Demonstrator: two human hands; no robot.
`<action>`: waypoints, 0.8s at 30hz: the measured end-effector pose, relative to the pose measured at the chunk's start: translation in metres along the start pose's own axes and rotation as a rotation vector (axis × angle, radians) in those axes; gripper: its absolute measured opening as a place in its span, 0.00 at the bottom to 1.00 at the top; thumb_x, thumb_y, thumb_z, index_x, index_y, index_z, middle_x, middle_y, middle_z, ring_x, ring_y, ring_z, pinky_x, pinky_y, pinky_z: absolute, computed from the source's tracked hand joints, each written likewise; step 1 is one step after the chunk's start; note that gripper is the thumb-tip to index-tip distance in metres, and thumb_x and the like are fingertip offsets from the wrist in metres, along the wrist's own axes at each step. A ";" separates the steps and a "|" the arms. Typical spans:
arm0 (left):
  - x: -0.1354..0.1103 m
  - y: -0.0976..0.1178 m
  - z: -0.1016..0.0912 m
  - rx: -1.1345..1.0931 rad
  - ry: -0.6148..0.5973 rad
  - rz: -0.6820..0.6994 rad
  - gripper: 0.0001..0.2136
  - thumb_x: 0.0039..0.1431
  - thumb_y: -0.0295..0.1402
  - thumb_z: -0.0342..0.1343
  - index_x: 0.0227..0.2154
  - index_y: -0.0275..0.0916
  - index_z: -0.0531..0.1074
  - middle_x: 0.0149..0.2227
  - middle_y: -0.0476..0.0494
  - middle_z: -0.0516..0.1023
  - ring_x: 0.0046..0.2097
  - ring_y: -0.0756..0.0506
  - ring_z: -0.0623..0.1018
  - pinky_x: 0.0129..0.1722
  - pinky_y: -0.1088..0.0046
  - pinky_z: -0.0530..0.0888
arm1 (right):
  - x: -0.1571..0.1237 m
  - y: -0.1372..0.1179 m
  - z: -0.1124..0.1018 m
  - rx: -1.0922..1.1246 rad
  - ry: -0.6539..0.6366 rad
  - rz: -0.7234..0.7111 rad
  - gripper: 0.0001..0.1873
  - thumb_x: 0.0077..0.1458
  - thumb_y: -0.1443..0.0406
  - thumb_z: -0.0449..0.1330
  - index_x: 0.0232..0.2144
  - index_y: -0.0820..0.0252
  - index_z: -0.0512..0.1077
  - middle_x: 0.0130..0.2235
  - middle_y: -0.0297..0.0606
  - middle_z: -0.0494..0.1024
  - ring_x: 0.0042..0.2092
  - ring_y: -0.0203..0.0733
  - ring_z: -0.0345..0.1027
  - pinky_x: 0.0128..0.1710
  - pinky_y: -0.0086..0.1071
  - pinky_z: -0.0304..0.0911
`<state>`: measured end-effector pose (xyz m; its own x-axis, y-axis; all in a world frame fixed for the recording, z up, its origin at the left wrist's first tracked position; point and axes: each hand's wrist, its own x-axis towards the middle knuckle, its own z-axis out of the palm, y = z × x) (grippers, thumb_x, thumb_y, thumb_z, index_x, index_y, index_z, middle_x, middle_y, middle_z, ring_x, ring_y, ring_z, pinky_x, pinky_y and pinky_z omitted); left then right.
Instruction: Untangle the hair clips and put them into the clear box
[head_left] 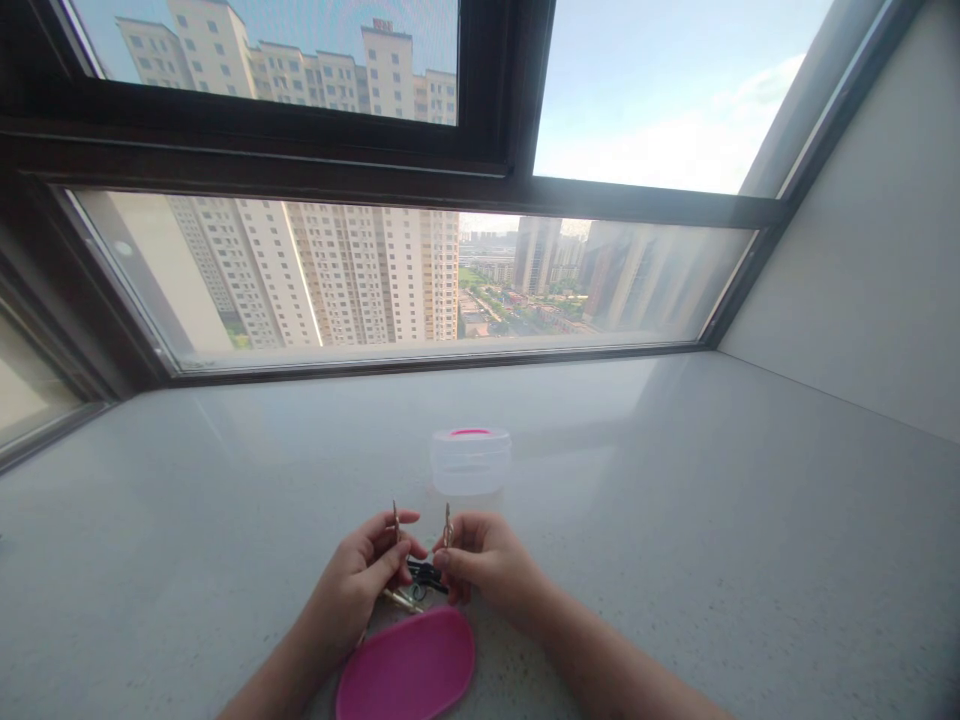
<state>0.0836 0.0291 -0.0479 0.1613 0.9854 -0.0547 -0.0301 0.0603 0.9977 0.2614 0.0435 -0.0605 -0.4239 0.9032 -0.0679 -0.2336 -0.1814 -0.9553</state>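
Note:
My left hand and my right hand meet above the stone sill, each pinching a small brass key upright between thumb and fingers. The left key and the right key seem to belong to one bunch, with a black fob or clip between my hands. Another brass key lies low under my left hand. Behind my hands stands a clear plastic jar with a pink mark on top. A flat pink oval pad lies just below my hands.
A dark-framed window runs along the sill's far edge, with tower blocks outside. A pale wall rises along the sill's right side. The sill's speckled surface stretches to both sides of my hands.

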 end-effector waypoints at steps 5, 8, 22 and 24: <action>0.001 -0.003 -0.002 -0.021 0.000 0.003 0.24 0.53 0.35 0.59 0.53 0.35 0.66 0.30 0.47 0.78 0.25 0.51 0.71 0.27 0.75 0.67 | -0.001 -0.001 0.000 0.009 -0.006 0.001 0.23 0.36 0.53 0.71 0.23 0.64 0.67 0.16 0.29 0.71 0.14 0.31 0.62 0.13 0.23 0.56; 0.001 -0.005 -0.002 -0.045 0.000 0.000 0.27 0.53 0.36 0.59 0.56 0.34 0.64 0.30 0.47 0.78 0.25 0.51 0.70 0.26 0.75 0.66 | -0.001 0.000 0.000 0.024 -0.001 0.001 0.22 0.36 0.54 0.71 0.23 0.64 0.67 0.16 0.29 0.71 0.14 0.31 0.62 0.13 0.22 0.56; 0.001 -0.004 0.000 -0.194 0.001 -0.010 0.22 0.52 0.38 0.61 0.47 0.39 0.62 0.32 0.44 0.80 0.24 0.51 0.73 0.24 0.76 0.66 | -0.001 0.001 -0.002 0.016 0.033 -0.034 0.24 0.33 0.55 0.73 0.22 0.62 0.65 0.15 0.27 0.69 0.15 0.31 0.61 0.13 0.22 0.54; 0.000 -0.001 0.001 -0.208 0.011 -0.023 0.19 0.50 0.37 0.62 0.42 0.40 0.62 0.30 0.45 0.81 0.23 0.51 0.73 0.23 0.76 0.66 | -0.001 0.000 -0.002 0.010 0.033 -0.036 0.24 0.33 0.56 0.74 0.21 0.62 0.64 0.14 0.27 0.69 0.15 0.30 0.61 0.13 0.22 0.54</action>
<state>0.0844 0.0290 -0.0491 0.1536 0.9850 -0.0791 -0.2302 0.1135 0.9665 0.2636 0.0437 -0.0610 -0.3860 0.9215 -0.0435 -0.2572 -0.1527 -0.9542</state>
